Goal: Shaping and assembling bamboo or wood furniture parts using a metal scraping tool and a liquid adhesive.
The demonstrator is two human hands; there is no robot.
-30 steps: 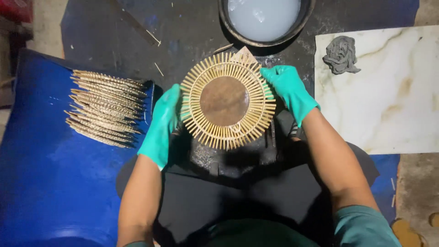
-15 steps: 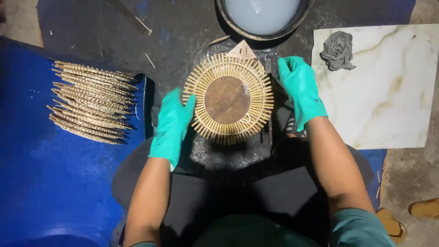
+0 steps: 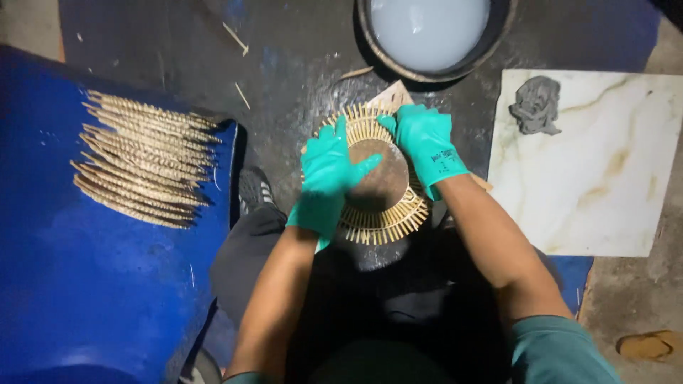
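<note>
A round piece (image 3: 388, 213) with a brown disc centre and a ring of pale bamboo sticks radiating outward lies on the dark ground in front of me. My left hand (image 3: 327, 178), in a teal glove, rests flat on its left side with the thumb reaching over the disc. My right hand (image 3: 425, 142), also gloved, presses on the upper right of the disc and stick ring. Both hands lie on the piece rather than lifting it. A small tan triangular scrap (image 3: 393, 94) pokes out behind the ring.
A stack of woven straw strips (image 3: 142, 156) lies on blue sheeting (image 3: 85, 284) at left. A dark bowl of cloudy white liquid (image 3: 430, 28) stands above. A marble tile (image 3: 590, 171) with a grey lump (image 3: 535, 105) lies at right. My shoe (image 3: 255, 188) shows beside the piece.
Both hands have moved inward from the rim onto the top of the stick-ringed disc. The view has shifted, so the piece sits lower and more central.
</note>
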